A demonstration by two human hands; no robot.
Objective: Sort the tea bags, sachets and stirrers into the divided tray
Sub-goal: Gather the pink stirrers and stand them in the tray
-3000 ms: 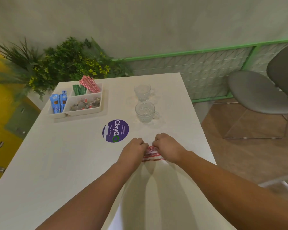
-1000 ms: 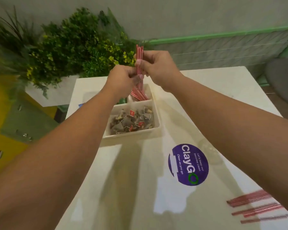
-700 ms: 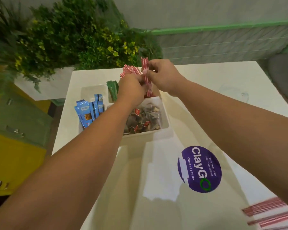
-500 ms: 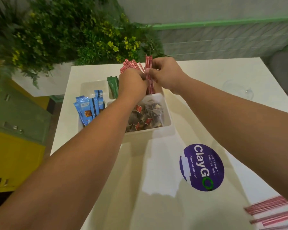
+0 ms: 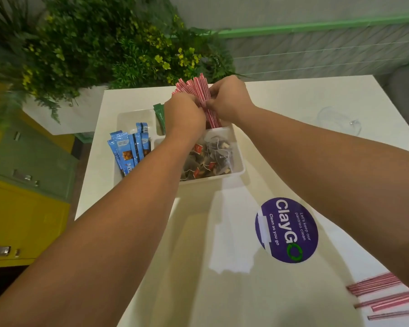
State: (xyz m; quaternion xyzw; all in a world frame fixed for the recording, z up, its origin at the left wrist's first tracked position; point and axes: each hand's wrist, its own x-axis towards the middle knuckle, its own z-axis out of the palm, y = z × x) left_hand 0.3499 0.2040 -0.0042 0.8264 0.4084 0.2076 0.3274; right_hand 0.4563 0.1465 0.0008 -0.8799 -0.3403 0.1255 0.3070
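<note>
- Stirrers (image 5: 200, 95), red-striped, stand fanned in the far right compartment of the white tray (image 5: 212, 178), tilted to the left.
- Left hand (image 5: 184, 114) and right hand (image 5: 229, 97) both curl their fingers round the bundle, pinching it from either side.
- Tea bags (image 5: 210, 156) fill the near compartment; blue sachets (image 5: 130, 149) stand in the left one, green sachets (image 5: 159, 114) behind.
- More loose stirrers (image 5: 382, 296) lie on the table (image 5: 198, 279), near right, past a purple sticker (image 5: 286, 230).

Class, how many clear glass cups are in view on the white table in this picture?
1. A clear glass cup stands near the white table's far right edge. Others may be hidden behind the person's arms.
</note>
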